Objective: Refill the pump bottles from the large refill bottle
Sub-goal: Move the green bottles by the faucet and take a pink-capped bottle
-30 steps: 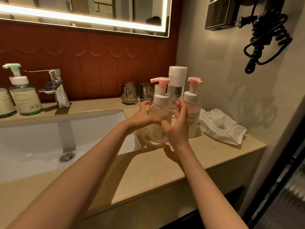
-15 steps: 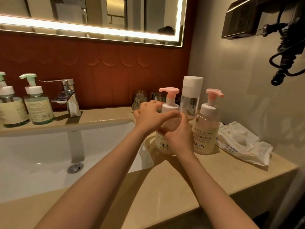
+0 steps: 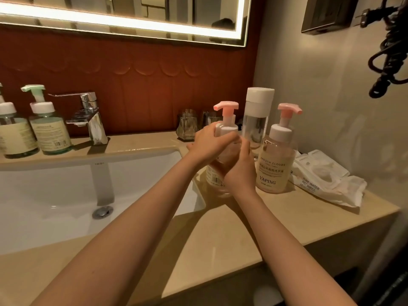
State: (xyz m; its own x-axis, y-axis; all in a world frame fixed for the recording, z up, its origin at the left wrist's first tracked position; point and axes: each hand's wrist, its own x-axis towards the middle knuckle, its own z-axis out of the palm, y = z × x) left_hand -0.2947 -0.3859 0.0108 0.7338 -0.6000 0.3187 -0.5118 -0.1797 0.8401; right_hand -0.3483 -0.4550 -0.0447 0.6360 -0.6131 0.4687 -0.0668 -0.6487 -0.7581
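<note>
Two hands work on one clear plastic bottle with a pink pump (image 3: 214, 176), which stands on the beige stone bench (image 3: 220, 230) toward its back right corner, just beside the rim of the white basin (image 3: 132, 173). The left hand (image 3: 209, 140) has climbed from the bottle's side, where it lay a second ago, to curl round the white collar under the pump. The right hand (image 3: 239, 171) stays wrapped round the body, steadying it. That shift reads as the start of unscrewing the pump, so refilling has not begun. The twin pump bottle (image 3: 276, 166) stands untouched just to the right. The tall clear bottle with a white cap (image 3: 257, 115), probably the refill, waits capped behind them near the back edge.
</note>
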